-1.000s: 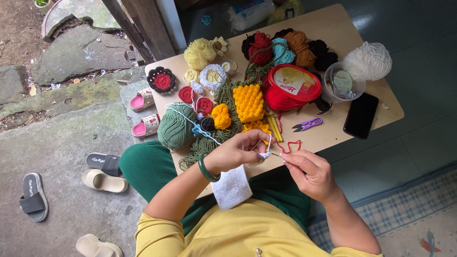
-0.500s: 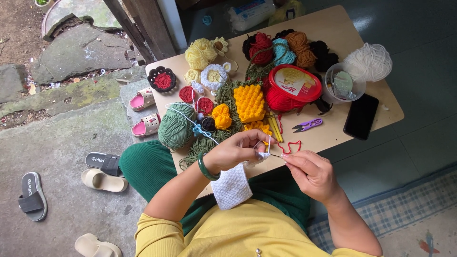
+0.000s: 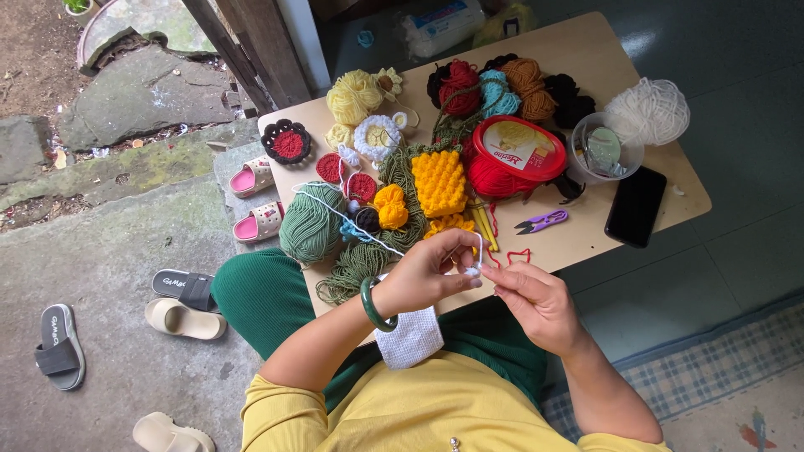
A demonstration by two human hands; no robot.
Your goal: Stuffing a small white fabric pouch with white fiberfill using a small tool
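The fingers (image 3: 466,261) of the left hand (image 3: 427,274) are closed in a pinch on a small white crochet piece (image 3: 473,269), from which a thin white yarn strand (image 3: 352,222) runs up and away to the left over the table. The fingers of the right hand (image 3: 536,303) are also bent together and meet the same small piece from the right side, so both hands touch at this point, just at the near edge of the table (image 3: 586,50). The left wrist wears a dark green bangle (image 3: 373,305). Under the left forearm a flat white knitted rectangle (image 3: 410,336) hangs over the table edge, on the lap.

The table is a light wooden board, smooth and pale. On it lie soft, fuzzy things — a green yarn ball (image 3: 311,224), a bumpy yellow crochet square (image 3: 439,182), small round red crochet pieces (image 3: 362,187), a pale yellow ball (image 3: 352,96) and a heap of red, teal, brown and black yarns (image 3: 494,84). A round red tub (image 3: 515,151) with a printed lid holds red yarn. Purple thread snips (image 3: 543,222) and a black phone (image 3: 636,206) lie flat at the right, near a clear plastic cup (image 3: 603,151) and loose white yarn (image 3: 649,109).

Around the table the floor is rough grey concrete (image 3: 109,251) at the left, with several sandals (image 3: 188,289) on it — and smooth dark tile at the right.
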